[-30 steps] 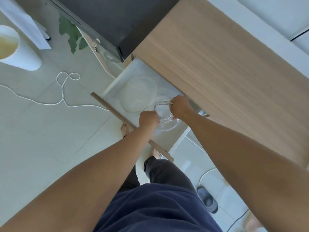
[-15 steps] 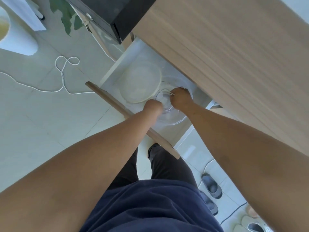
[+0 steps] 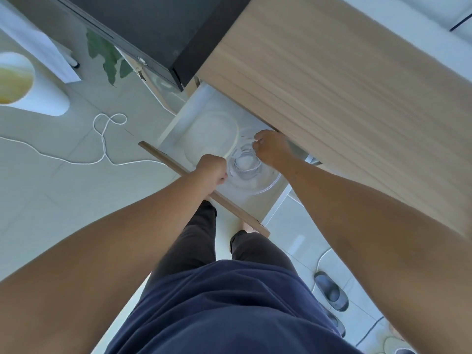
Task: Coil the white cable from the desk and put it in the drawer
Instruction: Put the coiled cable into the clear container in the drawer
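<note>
The white cable (image 3: pixel 245 162) is a small coil lying in a clear round dish (image 3: pixel 265 183) inside the open white drawer (image 3: pixel 171 127) under the wooden desk (image 3: pixel 332 85). My left hand (image 3: pixel 213 169) is a closed fist at the coil's left edge, just over the drawer's wooden front (image 3: pixel 163 156). My right hand (image 3: pixel 270 148) is at the coil's far side with its fingertips pinched on the cable's loops. Both hands partly hide the coil.
A round white lid (image 3: pixel 212 135) lies in the drawer left of the dish. Another white cord (image 3: pixel 103 143) snakes over the tiled floor. A white bin (image 3: pixel 30 88) stands at far left and dark slippers (image 3: pixel 330 292) lie at lower right. A black cabinet (image 3: pixel 153 21) adjoins the desk.
Both hands have carried the coil down into the clear dish. My right hand has shifted toward the back of the drawer, while my left hand stays at the front edge.
</note>
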Tool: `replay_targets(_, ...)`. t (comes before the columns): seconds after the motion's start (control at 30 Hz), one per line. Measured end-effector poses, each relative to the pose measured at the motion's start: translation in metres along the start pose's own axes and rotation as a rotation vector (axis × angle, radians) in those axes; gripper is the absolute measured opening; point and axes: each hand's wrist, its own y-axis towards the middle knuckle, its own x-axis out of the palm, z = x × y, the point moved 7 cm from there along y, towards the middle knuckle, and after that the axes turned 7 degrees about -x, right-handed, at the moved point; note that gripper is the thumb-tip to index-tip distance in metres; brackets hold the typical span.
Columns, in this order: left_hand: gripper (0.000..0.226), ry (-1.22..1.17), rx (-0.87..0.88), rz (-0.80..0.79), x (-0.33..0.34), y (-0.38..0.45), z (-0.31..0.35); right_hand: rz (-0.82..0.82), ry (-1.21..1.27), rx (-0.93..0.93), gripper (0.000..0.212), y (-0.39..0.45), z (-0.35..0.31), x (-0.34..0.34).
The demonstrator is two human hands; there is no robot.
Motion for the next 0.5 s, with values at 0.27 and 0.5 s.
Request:
replay_targets(0.27,0.035,-0.09,-0.064,-0.021,-0.037,0.012,0.018,-0.079,0.707,0.336,0.033,0.01,-0.026,0.04)
replay_targets(0.5,0.025,0.255,0.279,0.332,-0.08,0.012,0.067,-0.051,0.863,0.338,0.003,0.009,-0.018,0.028)
